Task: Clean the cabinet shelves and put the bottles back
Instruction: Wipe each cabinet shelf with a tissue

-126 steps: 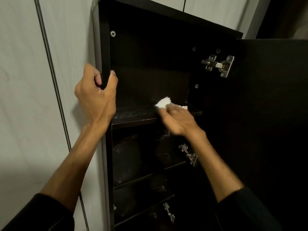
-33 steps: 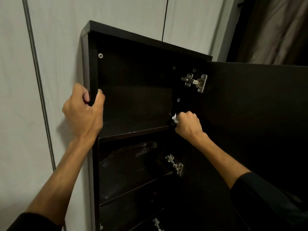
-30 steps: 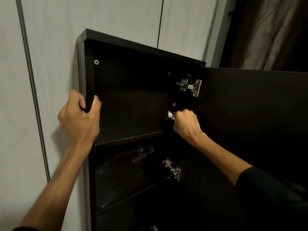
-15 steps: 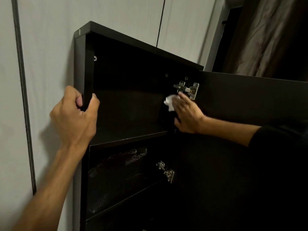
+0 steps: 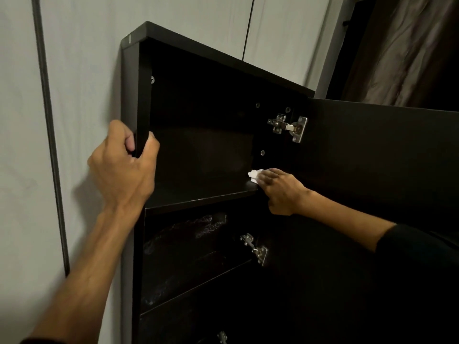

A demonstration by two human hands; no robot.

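One head-worn camera, close to the open dark cabinet, looks forward and slightly up from its left side

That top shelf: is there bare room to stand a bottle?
Yes: the top shelf lies bare between the left hand gripping the side panel and the right hand holding a white tissue at its right end, the crowded spot.

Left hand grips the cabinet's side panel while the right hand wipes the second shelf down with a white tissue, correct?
Not quite. In the head view the right hand presses the white tissue at the right end of the top shelf, not the second one. The left hand does grip the side panel.
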